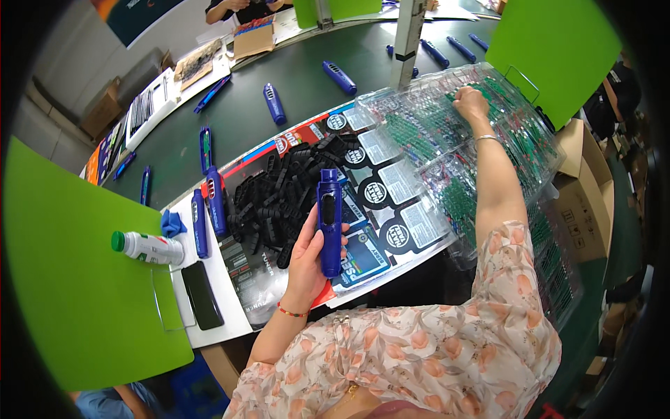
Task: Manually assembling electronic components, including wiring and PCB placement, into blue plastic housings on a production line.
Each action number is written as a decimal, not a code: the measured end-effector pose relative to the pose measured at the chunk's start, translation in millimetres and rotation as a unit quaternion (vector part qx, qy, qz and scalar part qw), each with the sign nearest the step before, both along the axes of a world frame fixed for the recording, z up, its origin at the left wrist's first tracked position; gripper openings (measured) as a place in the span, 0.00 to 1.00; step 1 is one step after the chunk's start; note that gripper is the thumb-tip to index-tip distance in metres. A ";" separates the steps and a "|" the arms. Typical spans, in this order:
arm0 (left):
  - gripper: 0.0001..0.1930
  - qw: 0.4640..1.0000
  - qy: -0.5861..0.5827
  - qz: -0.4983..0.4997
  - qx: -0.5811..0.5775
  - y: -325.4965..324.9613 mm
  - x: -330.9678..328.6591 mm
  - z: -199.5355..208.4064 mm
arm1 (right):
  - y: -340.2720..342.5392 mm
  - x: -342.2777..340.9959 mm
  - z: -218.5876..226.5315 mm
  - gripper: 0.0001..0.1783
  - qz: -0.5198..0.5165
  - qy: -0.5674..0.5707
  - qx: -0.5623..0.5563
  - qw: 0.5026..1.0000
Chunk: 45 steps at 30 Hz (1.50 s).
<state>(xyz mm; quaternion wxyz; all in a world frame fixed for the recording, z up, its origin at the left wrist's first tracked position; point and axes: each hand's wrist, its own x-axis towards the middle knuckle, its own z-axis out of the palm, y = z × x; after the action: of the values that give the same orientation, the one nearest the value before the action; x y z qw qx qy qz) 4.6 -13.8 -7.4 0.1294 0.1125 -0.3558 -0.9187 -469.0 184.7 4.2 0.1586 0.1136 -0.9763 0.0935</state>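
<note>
My left hand (pixel 305 265) is closed around a blue pen-shaped plastic housing (pixel 330 260), held upright with its dark oval opening showing. My right hand (pixel 472 105) reaches far forward over a clear plastic tray (pixel 368 105) filled with small green circuit boards (pixel 516 148). Its fingers are bent together among the boards; whatever they grip is too small to make out. Just left of the held housing lies a heap of black plastic parts (pixel 276 199) on printed sheets (pixel 373 269).
Several blue housings (pixel 274 105) lie about the dark green table (pixel 241 129). Green partitions (pixel 77 272) flank the place. At left are a white bottle with a green cap (pixel 148 247) and a black phone (pixel 202 295). A cardboard box (pixel 583 192) stands right; another person (pixel 241 8) sits opposite.
</note>
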 end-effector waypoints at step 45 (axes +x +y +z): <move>0.28 0.996 0.067 -0.056 -0.011 -10.4 20.9 -2.1 | -80.6 357.5 31.4 0.14 0.354 -0.360 -0.525 0.685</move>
<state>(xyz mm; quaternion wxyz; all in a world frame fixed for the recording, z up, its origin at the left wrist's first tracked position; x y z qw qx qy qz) 25.4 -24.2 -9.5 0.1026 0.0295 -0.3623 -0.9259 -111.5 104.1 35.5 -0.2157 0.3065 -0.6366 0.6740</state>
